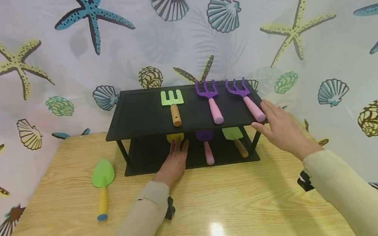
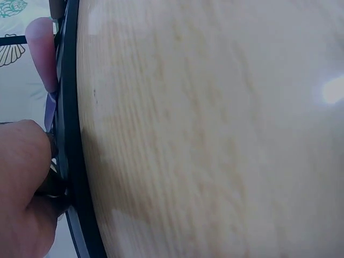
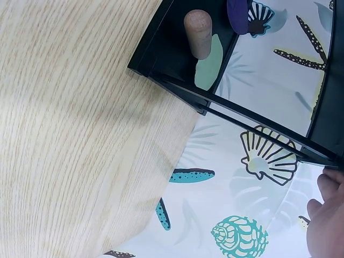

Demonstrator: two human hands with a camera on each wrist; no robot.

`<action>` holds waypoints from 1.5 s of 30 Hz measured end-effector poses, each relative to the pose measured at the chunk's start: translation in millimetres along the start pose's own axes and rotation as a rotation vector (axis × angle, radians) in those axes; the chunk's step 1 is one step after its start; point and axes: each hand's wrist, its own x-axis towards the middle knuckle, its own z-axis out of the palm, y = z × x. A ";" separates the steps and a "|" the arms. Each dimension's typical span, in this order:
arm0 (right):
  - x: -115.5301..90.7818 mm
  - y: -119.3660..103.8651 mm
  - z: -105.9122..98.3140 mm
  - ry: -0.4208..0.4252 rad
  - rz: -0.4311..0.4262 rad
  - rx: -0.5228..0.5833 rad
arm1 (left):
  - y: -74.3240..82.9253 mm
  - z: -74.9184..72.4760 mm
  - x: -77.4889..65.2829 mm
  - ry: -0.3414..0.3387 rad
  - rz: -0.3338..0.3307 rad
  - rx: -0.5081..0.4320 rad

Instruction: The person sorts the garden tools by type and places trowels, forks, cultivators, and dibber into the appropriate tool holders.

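A black two-tier rack (image 1: 141, 117) stands on the table. My left hand (image 1: 174, 163) reaches into its lower tier and grips a yellow-bladed trowel (image 1: 175, 136), whose handle is hidden under the fingers. Beside it lie a purple trowel with a pink handle (image 1: 208, 153) and a green trowel with a wooden handle (image 1: 241, 149). My right hand (image 1: 284, 129) rests on the upper tier's front right corner, fingers fairly straight along the side, thumb at the front edge. Near it lies a purple hand fork with a pink handle (image 1: 254, 108). In the right wrist view, fingertips touch the corner.
Another purple fork (image 1: 215, 109) and a green fork with a wooden handle (image 1: 175, 113) lie on the upper tier. Left of the rack, a green trowel with a yellow handle (image 1: 102, 179) lies on the wooden table (image 1: 238, 200). A seashell-print cloth (image 1: 189, 45) hangs behind.
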 end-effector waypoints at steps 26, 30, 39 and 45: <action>1.3 -1.5 3.5 -0.001 0.014 0.010 | -5.0 -21.7 -17.7 -0.198 -0.204 -0.144; 0.9 -0.9 4.3 -0.002 0.016 -0.001 | -5.2 -31.5 -27.1 -0.175 -0.198 -0.152; -0.7 0.0 3.5 0.003 0.008 0.007 | -8.5 -57.4 -55.8 -0.097 -0.161 -0.189; -0.6 0.4 3.9 -0.001 0.000 0.011 | -12.5 -67.7 -79.1 -0.043 -0.143 -0.183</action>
